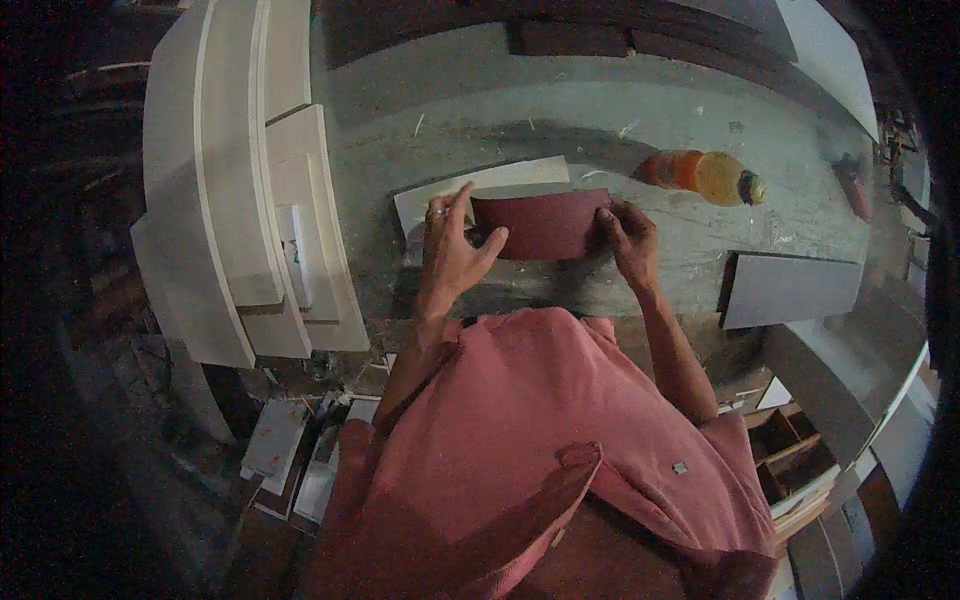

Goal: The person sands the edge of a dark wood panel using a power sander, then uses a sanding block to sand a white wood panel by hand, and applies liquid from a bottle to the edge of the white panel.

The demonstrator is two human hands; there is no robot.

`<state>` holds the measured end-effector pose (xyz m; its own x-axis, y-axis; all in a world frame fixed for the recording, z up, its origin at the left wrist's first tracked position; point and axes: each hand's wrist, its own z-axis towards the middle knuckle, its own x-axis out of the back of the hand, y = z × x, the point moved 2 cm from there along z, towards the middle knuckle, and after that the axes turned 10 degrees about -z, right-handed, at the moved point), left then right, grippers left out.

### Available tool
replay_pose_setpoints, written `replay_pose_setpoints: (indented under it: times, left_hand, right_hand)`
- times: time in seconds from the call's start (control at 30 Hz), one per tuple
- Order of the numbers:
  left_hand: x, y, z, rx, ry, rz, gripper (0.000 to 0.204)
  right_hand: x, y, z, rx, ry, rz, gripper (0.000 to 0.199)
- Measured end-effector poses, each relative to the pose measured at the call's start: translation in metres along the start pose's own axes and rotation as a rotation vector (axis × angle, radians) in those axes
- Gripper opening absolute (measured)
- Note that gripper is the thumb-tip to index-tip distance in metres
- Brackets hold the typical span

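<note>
Your right hand (634,240) pinches the red sheet (548,226) at its three-o'clock end; its long axis runs nine to three. Your left hand (457,252), fingers parted, frames the nine-o'clock end; I can't tell whether it grips.

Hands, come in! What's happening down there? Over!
Right hand pinching right end of reddish-brown sheet. Left hand at left end, grip unclear. Orange bottle lying beyond, touching neither.

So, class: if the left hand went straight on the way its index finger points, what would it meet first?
Probably the pale piece behind the left hand; depth is unclear, so it might pass above.
</note>
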<state>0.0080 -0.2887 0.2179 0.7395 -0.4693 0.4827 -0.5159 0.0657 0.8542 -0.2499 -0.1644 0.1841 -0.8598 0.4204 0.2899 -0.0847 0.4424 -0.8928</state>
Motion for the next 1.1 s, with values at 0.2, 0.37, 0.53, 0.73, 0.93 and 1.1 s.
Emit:
replay_pose_setpoints:
  times: [0.2,0.37,0.53,0.73,0.93,1.1]
  left_hand:
    - [0.013,-0.013,0.015,-0.19,-0.145,0.103,0.049]
    - [0.048,-0.019,0.011,0.24,-0.162,-0.406,0.041]
    - [0.058,-0.051,0.028,0.273,-0.006,-0.367,0.047]
    - [0.048,-0.055,0.032,0.309,0.133,-0.296,0.047]
    - [0.048,-0.046,0.029,0.295,0.194,-0.12,0.046]
    - [0.045,-0.055,0.025,0.286,0.218,-0.096,0.045]
  right_hand:
    - [0.001,0.006,0.01,-0.092,-0.083,0.009,0.027]
    - [-0.023,-0.023,0.019,-0.062,-0.066,-0.064,0.029]
    - [-0.039,-0.03,0.044,0.059,-0.043,-0.215,0.03]
    - [-0.046,-0.028,0.054,0.166,0.059,-0.419,0.029]
    - [-0.051,-0.029,0.051,0.179,0.048,-0.497,0.029]
    - [-0.055,-0.033,0.051,0.176,0.074,-0.478,0.031]
